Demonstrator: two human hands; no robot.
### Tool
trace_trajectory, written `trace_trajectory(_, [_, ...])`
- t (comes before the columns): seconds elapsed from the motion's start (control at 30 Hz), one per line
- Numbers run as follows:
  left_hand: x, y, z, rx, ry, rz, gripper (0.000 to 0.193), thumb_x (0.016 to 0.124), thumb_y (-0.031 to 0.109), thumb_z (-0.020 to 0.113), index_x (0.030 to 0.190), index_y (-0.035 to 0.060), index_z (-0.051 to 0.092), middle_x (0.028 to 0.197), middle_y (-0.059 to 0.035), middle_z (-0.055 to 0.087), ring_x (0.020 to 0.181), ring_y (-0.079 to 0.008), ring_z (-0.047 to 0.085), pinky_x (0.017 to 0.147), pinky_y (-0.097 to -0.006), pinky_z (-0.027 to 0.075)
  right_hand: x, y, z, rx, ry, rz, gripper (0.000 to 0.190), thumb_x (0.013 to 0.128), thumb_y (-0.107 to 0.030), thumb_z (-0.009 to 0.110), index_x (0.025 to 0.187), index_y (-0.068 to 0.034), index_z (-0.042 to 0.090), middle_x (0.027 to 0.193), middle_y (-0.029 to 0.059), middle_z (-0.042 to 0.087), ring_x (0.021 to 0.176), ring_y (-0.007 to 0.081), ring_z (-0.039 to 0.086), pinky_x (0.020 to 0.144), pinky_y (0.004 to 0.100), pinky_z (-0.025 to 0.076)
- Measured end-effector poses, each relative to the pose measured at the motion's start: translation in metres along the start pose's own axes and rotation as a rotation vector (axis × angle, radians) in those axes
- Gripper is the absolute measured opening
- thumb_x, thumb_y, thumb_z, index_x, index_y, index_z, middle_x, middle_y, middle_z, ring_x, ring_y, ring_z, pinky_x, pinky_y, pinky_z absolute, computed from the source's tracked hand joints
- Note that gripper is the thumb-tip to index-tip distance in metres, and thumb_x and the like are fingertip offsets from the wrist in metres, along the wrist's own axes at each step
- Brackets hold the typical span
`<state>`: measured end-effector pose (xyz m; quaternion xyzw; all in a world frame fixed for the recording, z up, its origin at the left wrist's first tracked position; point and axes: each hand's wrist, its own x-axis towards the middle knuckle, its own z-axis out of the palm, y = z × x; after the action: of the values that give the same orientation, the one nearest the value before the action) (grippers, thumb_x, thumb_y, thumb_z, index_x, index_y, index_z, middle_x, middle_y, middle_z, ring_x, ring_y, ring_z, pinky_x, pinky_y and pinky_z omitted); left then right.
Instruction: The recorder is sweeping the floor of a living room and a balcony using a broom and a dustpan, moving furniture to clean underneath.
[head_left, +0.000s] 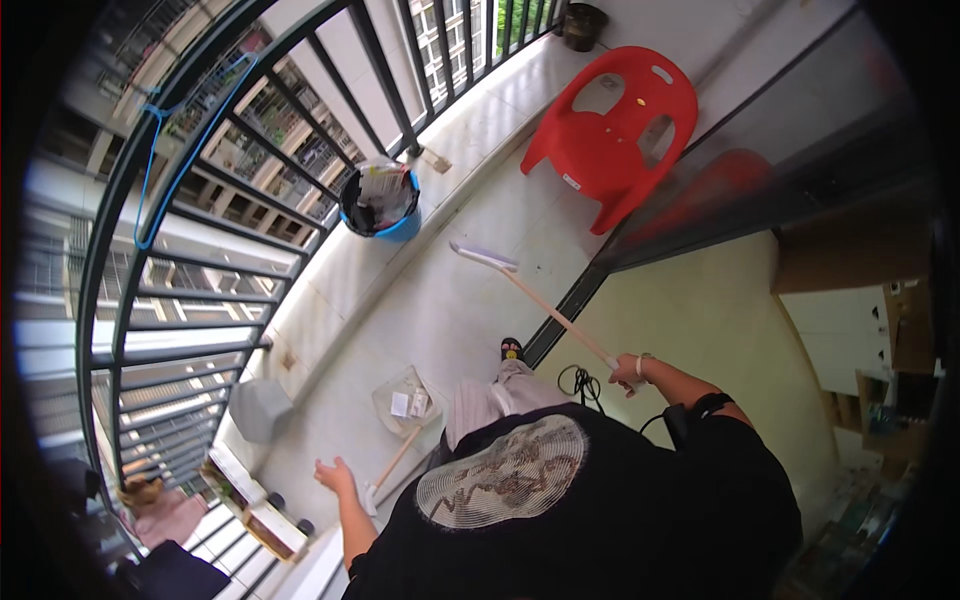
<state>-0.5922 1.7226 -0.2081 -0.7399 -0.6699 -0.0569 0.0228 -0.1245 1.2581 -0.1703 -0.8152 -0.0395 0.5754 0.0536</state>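
Observation:
My right hand (627, 373) grips the end of a broom's pale pink handle (559, 319). The broom head (484, 256) touches the tiled balcony floor, its lavender bristles facing away from me. At lower left, my left hand (335, 475) hangs over the floor with nothing in it and its fingers apart. Between that hand and my legs, a long-handled dustpan (382, 405) lies on the tiles. Inside its pan are small white boxes (409, 405). The dustpan's handle (397, 457) runs back towards my left forearm, apart from the hand.
A blue bin (401, 227) with a dark liner and rubbish stands on the ledge by the metal railing (225, 270). A red plastic chair (622, 142) is ahead, beside the glass door. A door track (570, 307), grey stool (260, 410) and black cable (581, 384) lie nearby.

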Motion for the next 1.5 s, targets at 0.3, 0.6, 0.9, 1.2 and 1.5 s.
trace_trajectory(0.3, [0.077,0.192,-0.010,-0.455,-0.620,0.247,0.011,0.061,0.007,0.062,0.070,0.0019,0.062,0.057,-0.0071,0.057,0.052,-0.0146,0.054,0.052,-0.0258,0.045,-0.022,-0.017,-0.020,1.146,-0.459,0.114,0.016,0.075,-0.007,0.049,0.065,-0.007,0.037,0.048,-0.0029,0.036,0.036,0.0051,0.035,0.033,0.0178,0.030])
trace_trajectory(0.6, [0.177,0.306,0.013,-0.226,-1.209,0.323,0.046,0.073,0.047,0.049,0.063,0.0042,0.062,0.048,-0.0083,0.049,0.042,-0.0159,0.047,0.043,-0.0285,0.040,-0.064,-0.100,-0.056,1.621,-0.521,-0.044,0.015,0.079,-0.008,0.044,0.068,-0.007,0.036,0.051,-0.0041,0.034,0.038,0.0011,0.031,0.030,0.0123,0.026])
trace_trajectory(0.9, [0.239,0.468,-0.012,-0.473,-1.169,0.492,0.027,0.073,0.028,0.057,0.078,0.0009,0.059,0.058,-0.0004,0.052,0.048,-0.0090,0.046,0.045,-0.0228,0.037,0.002,-0.210,-0.226,0.850,0.275,-0.232,0.014,0.070,-0.007,0.051,0.059,0.001,0.051,0.045,0.0094,0.048,0.036,0.0160,0.047,0.035,0.0306,0.037])
trace_trajectory(1.2, [0.227,0.446,-0.004,-0.571,-1.231,0.240,0.021,0.075,0.021,0.054,0.088,0.0040,0.054,0.060,-0.0028,0.051,0.045,-0.0110,0.048,0.038,-0.0227,0.039,0.137,-0.239,-0.434,0.678,0.576,-0.116,0.018,0.077,-0.013,0.042,0.089,0.000,0.045,0.069,0.0114,0.052,0.056,0.0200,0.052,0.046,0.0322,0.042])
trace_trajectory(1.5, [0.152,0.458,-0.042,-0.445,-1.449,-0.160,0.030,0.077,0.022,0.052,0.102,0.0045,0.047,0.075,-0.0086,0.056,0.060,-0.0161,0.055,0.052,-0.0267,0.046,0.265,-0.238,-0.519,1.166,0.426,0.031,0.020,0.081,-0.017,0.035,0.084,-0.004,0.049,0.060,0.0078,0.049,0.049,0.0167,0.047,0.038,0.0314,0.036])
